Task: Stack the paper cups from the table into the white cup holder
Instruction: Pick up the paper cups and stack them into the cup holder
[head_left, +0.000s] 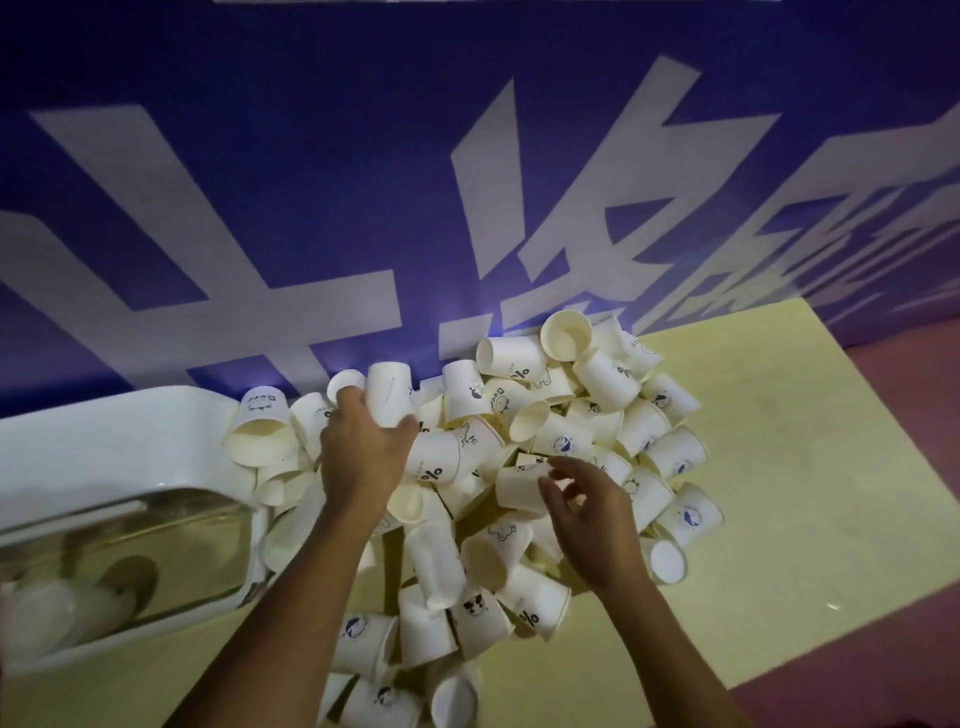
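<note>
A big heap of white paper cups (524, 457) lies tumbled on the pale yellow table (779, 467). My left hand (366, 447) grips an upturned cup (389, 392) above the heap's left side. My right hand (587, 514) hovers over the middle of the heap, fingers loosely curled around the side of a lying cup (519, 486); whether it grips it is unclear. The white cup holder (104, 441) lies at the left with a clear window, and several cups show dimly inside it.
A blue banner wall (363, 182) with large white characters rises directly behind the heap. The table's right edge (883, 519) drops to a reddish floor. Cups also lie near the front edge between my forearms.
</note>
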